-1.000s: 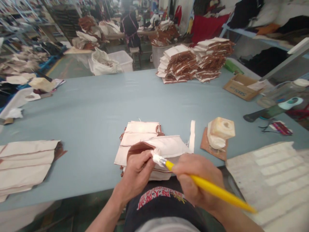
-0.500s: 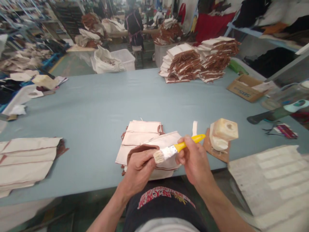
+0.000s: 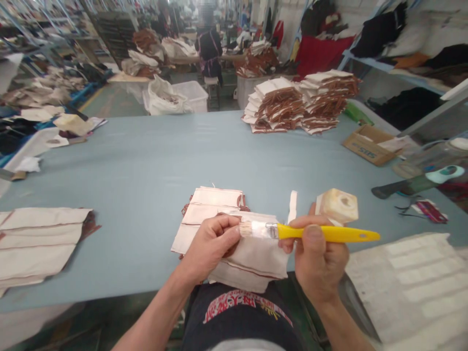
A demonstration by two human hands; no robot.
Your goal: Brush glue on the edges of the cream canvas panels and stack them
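My right hand (image 3: 317, 253) grips a paintbrush (image 3: 325, 233) by its yellow handle, bristles pointing left. The bristle end, whitish as if coated, reaches the fingertips of my left hand (image 3: 215, 243). Those fingers pinch the edge of a cream fabric piece (image 3: 261, 253) with brown trim, which hangs slightly over the table's front edge. Beneath and behind it lies a small stack of similar cream pieces (image 3: 215, 196). A narrow white strip (image 3: 293, 204) rests on the table just beyond my right hand. The bristle tips are partly hidden by my left fingers.
On the right stands a yellowish block-shaped container (image 3: 338, 204); a cardboard box (image 3: 371, 146) is farther back. Another cream stack (image 3: 40, 243) lies left on the blue-grey table (image 3: 146, 170). Tall folded piles (image 3: 274, 105) stand at the far edge. A person (image 3: 209, 48) is beyond.
The brush has swung from slanted to nearly level, and my right hand has moved right and down. My left hand has shifted slightly, and the cream piece has turned and slid toward me.
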